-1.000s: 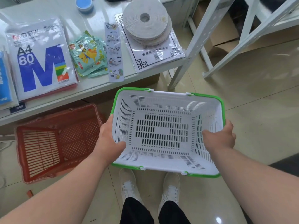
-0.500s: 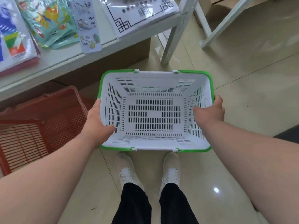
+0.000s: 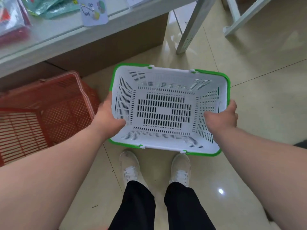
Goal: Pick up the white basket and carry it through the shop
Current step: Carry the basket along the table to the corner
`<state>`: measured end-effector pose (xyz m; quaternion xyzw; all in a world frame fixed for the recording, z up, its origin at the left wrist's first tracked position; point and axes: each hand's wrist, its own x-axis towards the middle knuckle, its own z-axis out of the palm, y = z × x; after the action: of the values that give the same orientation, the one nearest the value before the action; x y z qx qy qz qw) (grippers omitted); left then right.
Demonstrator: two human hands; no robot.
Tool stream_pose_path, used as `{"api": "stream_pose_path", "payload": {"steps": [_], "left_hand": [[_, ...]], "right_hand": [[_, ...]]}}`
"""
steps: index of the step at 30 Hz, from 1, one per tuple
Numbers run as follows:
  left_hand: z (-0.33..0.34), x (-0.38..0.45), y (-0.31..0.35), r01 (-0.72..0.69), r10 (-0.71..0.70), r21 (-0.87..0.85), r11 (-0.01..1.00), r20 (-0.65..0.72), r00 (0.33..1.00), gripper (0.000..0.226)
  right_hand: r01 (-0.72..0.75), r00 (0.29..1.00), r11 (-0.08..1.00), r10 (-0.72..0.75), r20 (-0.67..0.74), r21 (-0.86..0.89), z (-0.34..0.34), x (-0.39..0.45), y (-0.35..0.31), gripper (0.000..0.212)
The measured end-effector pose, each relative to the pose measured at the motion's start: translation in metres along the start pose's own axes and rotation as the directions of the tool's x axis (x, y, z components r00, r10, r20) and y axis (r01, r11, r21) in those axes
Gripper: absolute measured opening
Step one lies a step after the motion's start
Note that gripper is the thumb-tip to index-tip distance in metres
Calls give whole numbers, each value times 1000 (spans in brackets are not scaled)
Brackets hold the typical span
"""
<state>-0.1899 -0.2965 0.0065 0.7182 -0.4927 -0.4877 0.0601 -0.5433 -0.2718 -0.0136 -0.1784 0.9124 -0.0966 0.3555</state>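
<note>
White plastic basket with slotted sides and a green rim (image 3: 163,75), held up off the shiny tiled floor (image 3: 259,100), just above two white shoes (image 3: 131,168). Left hand (image 3: 108,118) closed over the left edge, thumb inside; right hand (image 3: 221,117) closed over the right edge the same way. Beside the left hand, tipped on the floor, a red plastic basket (image 3: 49,110), below a pale shelf (image 3: 54,37).
</note>
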Motion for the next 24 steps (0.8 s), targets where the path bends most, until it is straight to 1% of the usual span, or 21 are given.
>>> {"api": "stream_pose_path", "payload": {"steps": [3, 7, 11, 14, 16, 18, 19, 22, 24], "left_hand": [[1, 5, -2, 5, -4, 40, 999, -26, 1000, 76], [1, 7, -9, 34, -33, 34, 999, -29, 999, 83], [-1, 12, -15, 21, -16, 116, 993, -49, 999, 92], [-2, 19, -20, 92, -80, 167, 982, -79, 994, 97], [-1, 22, -22, 103, -90, 165, 981, -84, 992, 98], [1, 25, -22, 101, -93, 126, 987, -73, 993, 103], [2, 27, -22, 100, -94, 92, 991, -62, 994, 105], [7, 30, -20, 143, -143, -24, 989, -24, 989, 111], [7, 33, -21, 172, -175, -88, 981, -26, 984, 112]], "right_hand": [[-9, 1000, 1000, 9, 12, -12, 5, 2, 5, 101], [-22, 999, 1000, 22, 30, 13, 11, -4, 9, 104], [-36, 999, 999, 36, 38, 17, 18, -6, 13, 106], [-16, 999, 1000, 17, 33, -18, 20, -1, 19, 107], [21, 1000, 997, -20, 21, -76, 19, 5, 25, 106], [44, 999, 992, -42, 20, -121, 15, 13, 29, 105], [47, 998, 993, -43, 35, -111, 14, 16, 31, 106], [41, 995, 999, -40, 95, -12, 15, 23, 34, 110], [34, 995, 999, -35, 91, 9, 17, 24, 33, 108]]}}
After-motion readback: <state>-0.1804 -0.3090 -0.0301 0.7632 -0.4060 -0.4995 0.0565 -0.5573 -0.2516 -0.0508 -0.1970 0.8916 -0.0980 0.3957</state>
